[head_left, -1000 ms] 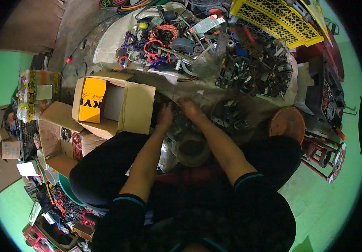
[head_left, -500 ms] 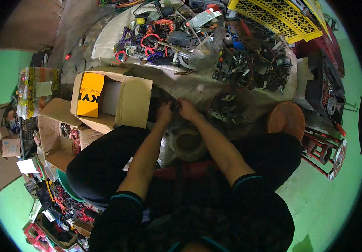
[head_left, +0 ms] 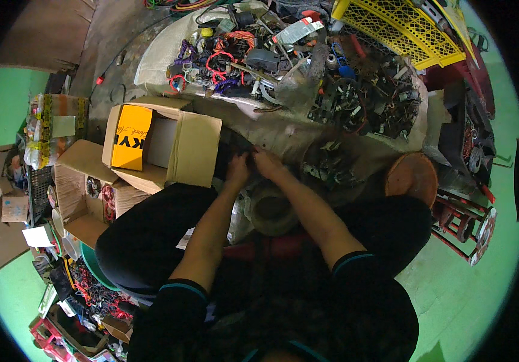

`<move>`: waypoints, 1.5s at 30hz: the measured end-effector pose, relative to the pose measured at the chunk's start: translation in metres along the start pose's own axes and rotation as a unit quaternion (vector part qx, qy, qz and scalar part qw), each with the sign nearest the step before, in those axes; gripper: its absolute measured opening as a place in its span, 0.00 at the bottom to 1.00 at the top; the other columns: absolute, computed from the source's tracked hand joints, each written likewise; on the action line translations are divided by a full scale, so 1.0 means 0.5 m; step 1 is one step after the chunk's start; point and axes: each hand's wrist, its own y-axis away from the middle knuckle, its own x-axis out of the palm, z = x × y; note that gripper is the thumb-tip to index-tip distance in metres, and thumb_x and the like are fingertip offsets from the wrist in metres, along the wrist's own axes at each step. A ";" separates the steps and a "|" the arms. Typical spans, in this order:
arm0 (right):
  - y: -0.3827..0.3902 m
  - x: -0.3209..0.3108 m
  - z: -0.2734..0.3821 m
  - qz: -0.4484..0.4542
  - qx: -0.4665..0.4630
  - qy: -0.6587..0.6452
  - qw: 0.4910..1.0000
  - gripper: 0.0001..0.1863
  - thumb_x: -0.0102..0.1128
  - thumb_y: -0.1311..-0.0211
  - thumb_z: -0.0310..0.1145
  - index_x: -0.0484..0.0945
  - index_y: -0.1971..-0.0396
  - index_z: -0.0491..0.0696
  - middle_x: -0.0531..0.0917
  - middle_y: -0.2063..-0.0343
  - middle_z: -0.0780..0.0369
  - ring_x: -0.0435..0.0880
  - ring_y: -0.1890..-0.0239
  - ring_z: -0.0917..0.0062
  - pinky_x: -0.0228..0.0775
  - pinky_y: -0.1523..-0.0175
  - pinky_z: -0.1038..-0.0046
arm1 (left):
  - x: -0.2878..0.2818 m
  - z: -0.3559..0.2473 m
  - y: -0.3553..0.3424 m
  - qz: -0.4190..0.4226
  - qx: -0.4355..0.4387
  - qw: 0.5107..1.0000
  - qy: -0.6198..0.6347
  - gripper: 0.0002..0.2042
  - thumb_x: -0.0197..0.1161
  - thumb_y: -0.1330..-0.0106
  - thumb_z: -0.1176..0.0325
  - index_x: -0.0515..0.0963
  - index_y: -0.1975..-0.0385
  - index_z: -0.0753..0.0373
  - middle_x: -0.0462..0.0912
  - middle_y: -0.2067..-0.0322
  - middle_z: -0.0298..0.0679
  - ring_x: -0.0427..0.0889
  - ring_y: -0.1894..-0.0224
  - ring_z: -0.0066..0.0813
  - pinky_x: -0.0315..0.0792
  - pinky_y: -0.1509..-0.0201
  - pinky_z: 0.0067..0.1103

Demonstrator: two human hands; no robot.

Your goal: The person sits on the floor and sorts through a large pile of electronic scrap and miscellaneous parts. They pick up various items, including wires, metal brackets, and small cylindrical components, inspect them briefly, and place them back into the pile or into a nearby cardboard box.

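Both hands come together in front of me, just right of an open cardboard box (head_left: 199, 148) with a yellow-orange printed carton (head_left: 132, 137) inside. My left hand (head_left: 236, 169) has its fingers closed, and my right hand (head_left: 267, 163) is pinched close beside it. Something small and dark seems to lie between the fingertips, too dim to name. Below the hands sits a round, dark, bowl-like thing (head_left: 271, 211) next to a clear plastic bag (head_left: 239, 220). To the right of my right hand lies a small heap of metal parts (head_left: 330, 166).
Ahead, a pale sack sheet (head_left: 154, 60) carries piled wires, cords and metal parts. A yellow plastic crate (head_left: 401, 30) stands far right. A round brown stool top (head_left: 412, 180) and a red metal frame (head_left: 461, 226) are at right. Another open carton (head_left: 84, 199) stands left.
The view has shifted slightly. My two hands stay close together, and the right hand's fingers have turned a little nearer to the left hand.
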 end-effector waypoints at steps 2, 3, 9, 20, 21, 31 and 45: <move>0.023 -0.049 0.020 0.010 -0.038 -0.066 0.997 0.15 0.59 0.47 0.24 0.77 0.57 0.45 0.80 0.60 0.54 0.83 0.59 0.60 0.76 0.55 0.61 | -0.008 0.017 0.007 -0.001 -0.010 1.000 0.021 0.19 0.68 0.46 0.66 0.77 0.53 0.60 0.77 0.53 0.56 0.79 0.54 0.56 0.75 0.51 0.40; 0.036 -0.074 0.028 0.012 -0.053 -0.099 0.994 0.14 0.59 0.47 0.24 0.78 0.58 0.44 0.81 0.62 0.55 0.83 0.60 0.63 0.76 0.56 0.63 | -0.017 0.014 0.011 0.000 -0.010 0.999 0.031 0.19 0.68 0.47 0.65 0.78 0.54 0.60 0.78 0.54 0.56 0.79 0.54 0.55 0.75 0.51 0.40; -0.024 -0.068 -0.010 0.049 0.217 -0.569 0.792 0.07 0.62 0.49 0.27 0.80 0.69 0.42 0.83 0.73 0.59 0.81 0.71 0.75 0.75 0.62 0.68 | -0.045 -0.011 0.018 0.005 -0.045 0.999 -0.013 0.21 0.68 0.46 0.60 0.77 0.50 0.56 0.76 0.50 0.53 0.80 0.54 0.53 0.75 0.51 0.40; -0.088 0.018 0.013 -0.068 -0.037 0.022 0.997 0.14 0.61 0.47 0.34 0.80 0.60 0.45 0.84 0.68 0.51 0.82 0.62 0.51 0.73 0.57 0.55 | -0.026 -0.008 0.029 0.062 -0.007 0.990 -0.130 0.20 0.57 0.39 0.67 0.72 0.45 0.60 0.74 0.53 0.56 0.80 0.55 0.53 0.79 0.55 0.41; -0.080 0.012 0.017 -0.045 -0.039 0.041 0.997 0.14 0.61 0.46 0.35 0.80 0.60 0.45 0.84 0.68 0.51 0.82 0.61 0.52 0.72 0.56 0.55 | -0.019 0.001 0.038 0.050 -0.001 0.989 -0.137 0.20 0.57 0.39 0.67 0.72 0.45 0.60 0.74 0.52 0.55 0.80 0.56 0.53 0.79 0.55 0.41; 0.010 -0.173 -0.006 0.033 0.193 -0.308 0.931 0.14 0.52 0.34 0.39 0.80 0.68 0.43 0.82 0.78 0.60 0.79 0.79 0.75 0.70 0.73 0.71 | -0.025 0.056 0.011 0.062 -0.016 0.998 -0.006 0.26 0.68 0.43 0.51 0.77 0.57 0.72 0.80 0.57 0.58 0.79 0.51 0.54 0.75 0.50 0.39; 0.207 -0.489 0.018 0.099 0.111 -0.123 0.981 0.16 0.55 0.36 0.40 0.80 0.69 0.39 0.82 0.78 0.61 0.79 0.83 0.78 0.73 0.78 0.71 | -0.230 -0.354 0.007 0.154 -0.014 0.973 0.173 0.22 0.70 0.42 0.54 0.82 0.66 0.72 0.84 0.71 0.49 0.84 0.70 0.29 0.77 0.68 0.28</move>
